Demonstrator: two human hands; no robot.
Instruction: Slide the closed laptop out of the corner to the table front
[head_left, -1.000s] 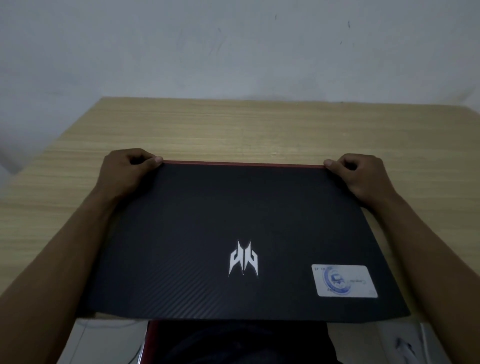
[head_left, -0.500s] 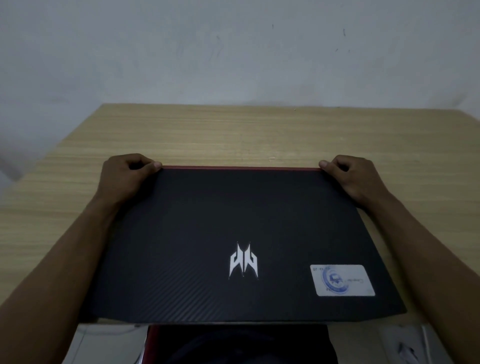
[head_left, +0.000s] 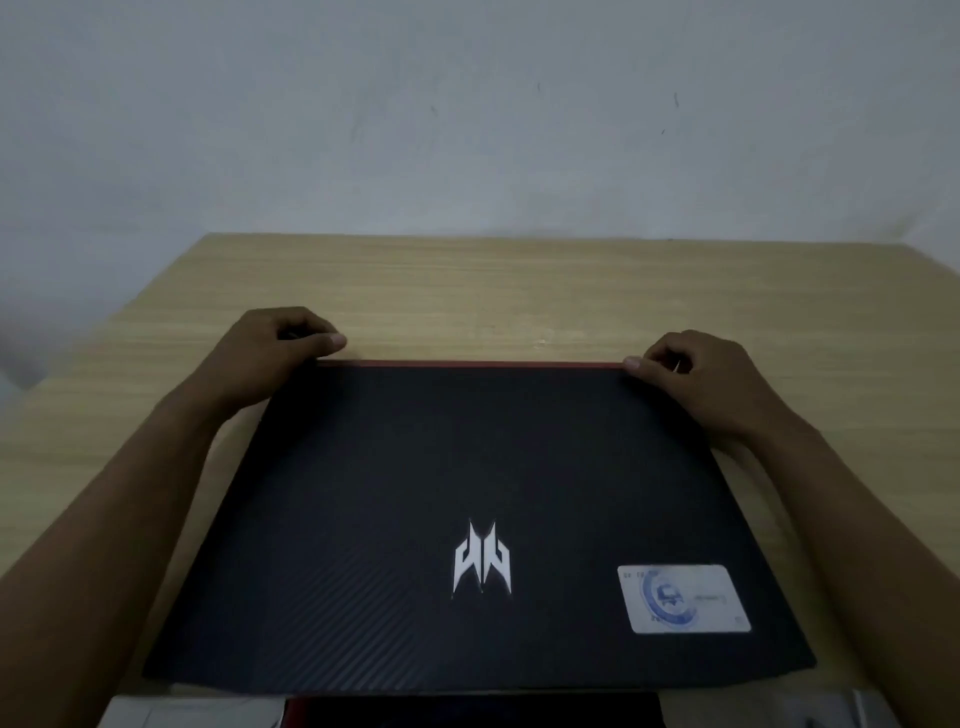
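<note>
The closed black laptop (head_left: 467, 478) lies flat at the front of the wooden table (head_left: 467, 296). Its lid carries a white logo and a pale sticker at the near right, and a red strip runs along its far edge. Its near edge reaches to or just past the table's front. My left hand (head_left: 270, 353) curls around the far left corner, thumb on the lid's edge. My right hand (head_left: 696, 379) holds the far right corner the same way. Both forearms run along the laptop's sides.
A plain grey wall (head_left: 467, 130) stands right behind the table's far edge. The table's left edge slants away at the left. Below the front edge I see a dark red-rimmed object (head_left: 467, 714) and pale floor (head_left: 182, 714).
The laptop and both hands sit slightly lower in view than a second ago, and more bare table shows behind the laptop. My grip on the far corners is the same.
</note>
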